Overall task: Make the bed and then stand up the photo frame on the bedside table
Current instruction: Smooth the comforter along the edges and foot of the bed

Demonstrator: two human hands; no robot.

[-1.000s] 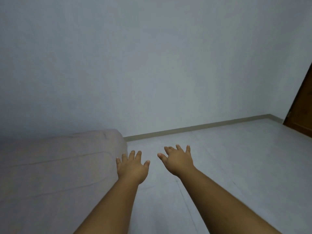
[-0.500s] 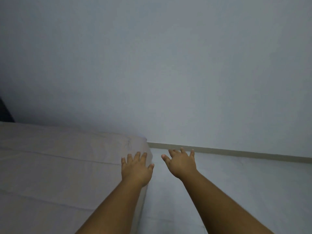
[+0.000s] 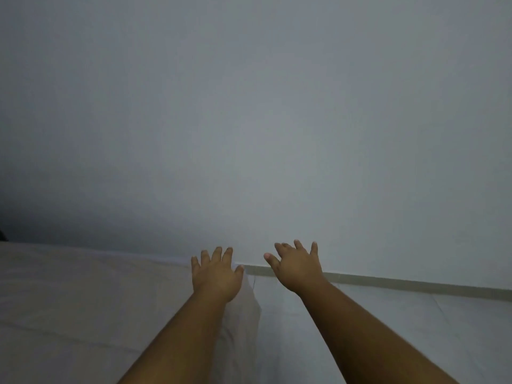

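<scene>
The bed (image 3: 83,300), covered in a pale beige sheet with a few long creases, fills the lower left of the head view. Its far corner lies just under my left hand (image 3: 216,275). That hand is stretched forward, palm down, fingers spread, holding nothing. My right hand (image 3: 297,266) reaches out beside it over the floor, also spread and empty. Neither the photo frame nor the bedside table is in view.
A plain grey-white wall (image 3: 263,120) fills most of the view. A beige skirting board (image 3: 401,285) runs along its foot. Pale floor (image 3: 415,328) lies to the right of the bed. A dark shape (image 3: 2,234) shows at the far left edge.
The view has swung left and up: the bed takes more of the lower left, the brown door on the right is gone. Both hands stay outstretched and empty.
</scene>
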